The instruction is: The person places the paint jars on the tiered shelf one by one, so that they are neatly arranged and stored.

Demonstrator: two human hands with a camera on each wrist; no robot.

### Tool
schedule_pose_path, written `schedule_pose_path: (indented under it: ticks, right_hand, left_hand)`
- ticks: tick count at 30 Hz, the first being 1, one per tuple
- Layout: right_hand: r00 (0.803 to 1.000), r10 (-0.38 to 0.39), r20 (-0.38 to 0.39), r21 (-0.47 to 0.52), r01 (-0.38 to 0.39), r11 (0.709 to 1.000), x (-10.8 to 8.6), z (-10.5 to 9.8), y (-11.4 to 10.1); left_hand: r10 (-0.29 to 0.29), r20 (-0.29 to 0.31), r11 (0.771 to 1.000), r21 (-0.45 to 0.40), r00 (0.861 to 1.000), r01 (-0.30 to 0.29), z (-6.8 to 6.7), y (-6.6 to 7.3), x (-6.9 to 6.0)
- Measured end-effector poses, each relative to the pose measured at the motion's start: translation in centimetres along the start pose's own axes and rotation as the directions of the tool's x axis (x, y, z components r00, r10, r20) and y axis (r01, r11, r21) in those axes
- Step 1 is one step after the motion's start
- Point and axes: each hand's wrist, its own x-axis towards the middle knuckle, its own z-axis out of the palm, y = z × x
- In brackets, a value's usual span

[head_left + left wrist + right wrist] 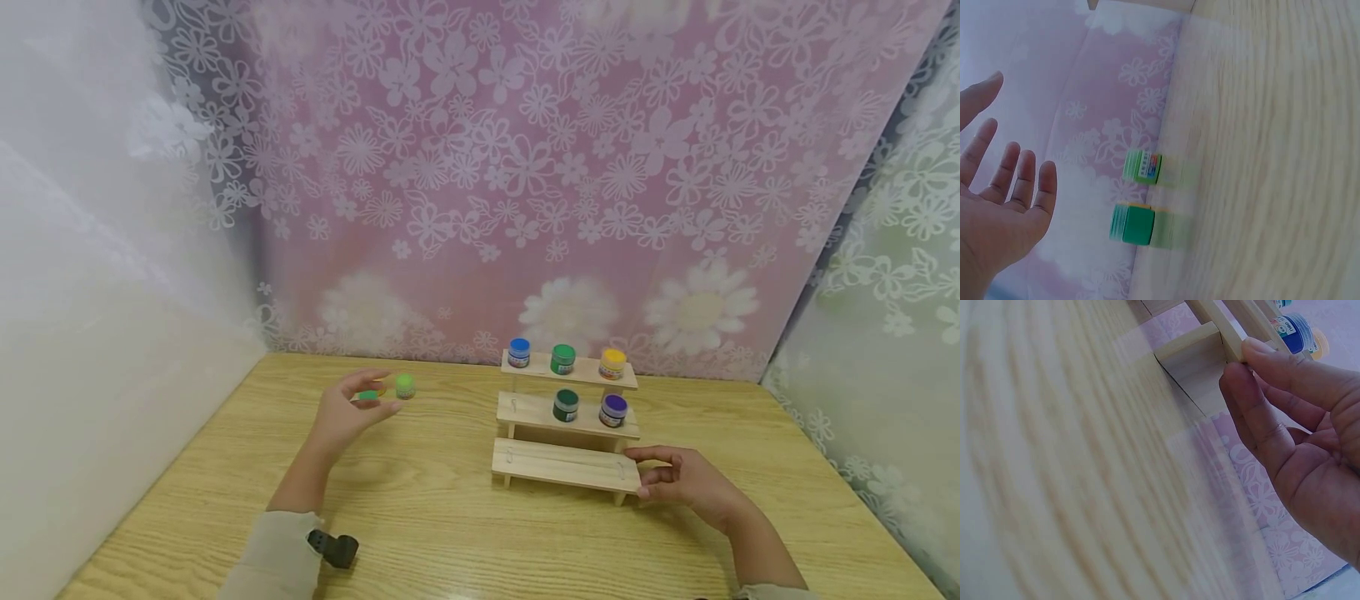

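A three-tier wooden rack (564, 464) stands right of centre on the table (420, 525), carrying five jars (566, 405), three far, two middle; labels are unreadable. The right hand (693, 483) pinches its near right end. The left hand (341, 417), fingers parted and empty, is near a light-green jar (405, 386) and a green jar (1139, 225).

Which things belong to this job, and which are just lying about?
Likely part of the job:
three-tier wooden stand, held by right hand
five jars on it
light green jar, green jar near left hand

Likely just surroundings:
floral backdrop
wooden tabletop
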Motion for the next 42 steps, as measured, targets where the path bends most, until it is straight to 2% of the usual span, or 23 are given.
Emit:
schedule_pose_path:
  ticks: [7, 15, 19, 24, 28, 36, 42]
  right_hand:
    - [1.0, 0.003, -0.002, -0.004, -0.003, 1.0, 0.0, -0.1, 0.2]
    - [1.0, 0.003, -0.013, -0.01, -0.003, 1.0, 0.0, 0.0, 0.1]
    - [1.0, 0.0, -0.012, -0.01, -0.001, 1.0, 0.1, -0.1, 0.1]
    - [1.0, -0.003, -0.012, -0.015, 0.003, 1.0, 0.1, -0.1, 0.1]
    - [1.0, 0.007, -0.018, -0.015, -0.007, 1.0, 0.1, -0.1, 0.1]
    - [1.0, 0.015, -0.014, -0.01, -0.016, 1.0, 0.2, -0.1, 0.2]
    - [1.0, 0.009, -0.01, -0.007, -0.009, 1.0, 0.1, -0.1, 0.2]
  left_hand:
    - [-0.06, 0.012, 0.998, 0.003, 0.998, 0.06, -1.1, -0.5, -0.1]
    - [-0.041, 0.019, 0.997, 0.071, 0.999, 0.039, -2.1, -1.5, 0.3]
    - [-0.072, 0.049, 0.993, 0.092, 0.996, 0.068, -2.7, -2.2, 0.8]
    - [-0.136, 0.094, 0.985, 0.118, 0.986, 0.125, -3.3, -2.9, 1.3]
    - [-0.156, 0.138, 0.982, 0.131, 0.978, 0.138, -3.6, -3.5, 1.6]
    - [-0.202, 0.168, 0.975, 0.132, 0.965, 0.181, -3.9, -4.2, 2.1]
    - [-0.222, 0.225, 0.973, 0.121, 0.949, 0.199, -4.1, -5.0, 2.7]
